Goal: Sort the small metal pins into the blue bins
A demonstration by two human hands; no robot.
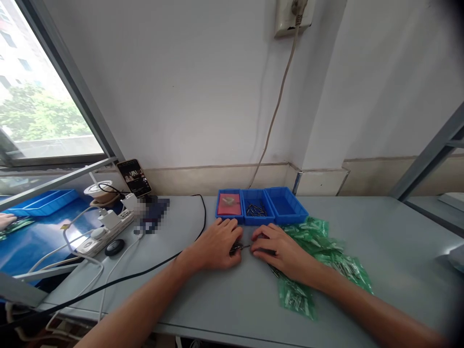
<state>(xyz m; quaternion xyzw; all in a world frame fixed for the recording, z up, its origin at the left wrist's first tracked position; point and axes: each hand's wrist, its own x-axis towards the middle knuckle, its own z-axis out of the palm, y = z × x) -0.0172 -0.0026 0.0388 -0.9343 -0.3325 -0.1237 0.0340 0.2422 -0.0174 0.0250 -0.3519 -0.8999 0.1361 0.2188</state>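
Observation:
My left hand (pixel 219 243) rests on the grey table, its fingers curled around some small dark metal pieces (pixel 236 247). Just to its right, my right hand (pixel 277 249) has bent fingers over more dark metal pieces, partly hidden beneath the palm. A thin metal piece shows between the two hands. Behind them stand three blue trays: the left one (pixel 216 205) holds a red card (pixel 229 209), the middle one (pixel 268 212) holds dark metal pins (pixel 256 210), and the right one (pixel 286 205) shows a bare bottom. Green plastic bags (pixel 348 268) with metal pieces lie beside and beneath my right forearm.
A black cable (pixel 145 271) crosses the table under my left forearm. At the left are a power strip (pixel 105 237), a round black object (pixel 114 247), a phone (pixel 134 178) and a cup (pixel 98 192). Another person's hand (pixel 6 221) shows at the far left.

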